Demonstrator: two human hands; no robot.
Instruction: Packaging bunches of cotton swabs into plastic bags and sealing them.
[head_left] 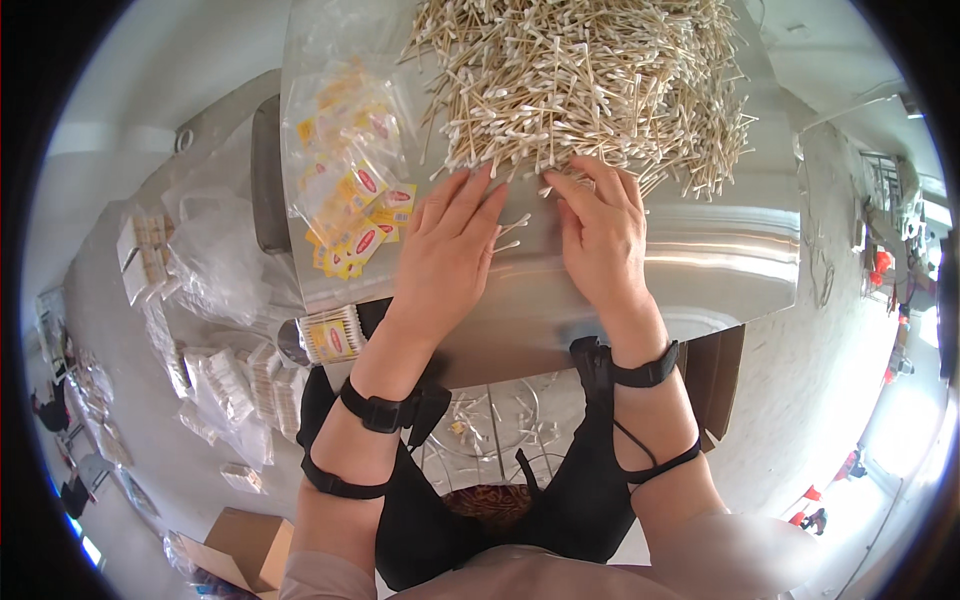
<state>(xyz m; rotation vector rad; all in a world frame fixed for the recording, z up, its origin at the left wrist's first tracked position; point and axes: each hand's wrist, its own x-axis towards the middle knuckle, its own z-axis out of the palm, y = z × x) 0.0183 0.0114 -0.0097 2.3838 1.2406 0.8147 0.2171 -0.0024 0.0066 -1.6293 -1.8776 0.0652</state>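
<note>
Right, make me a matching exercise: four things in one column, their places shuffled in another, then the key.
Things:
1. Loose white-tipped wooden cotton swabs
2. Yellow paper labels with red ovals
3. Open brown cardboard box
4. Flat pack of swabs with a yellow label

Places:
A. On the floor, at lower left
B. At the near-left corner of the shiny grey table
C. Heaped beyond the left hand and right hand
D. On the table, left of the left hand

Pairs: 1-C, 2-D, 3-A, 4-B

Glossy metal tbl (690,250), matt wdn swabs (580,100)
</note>
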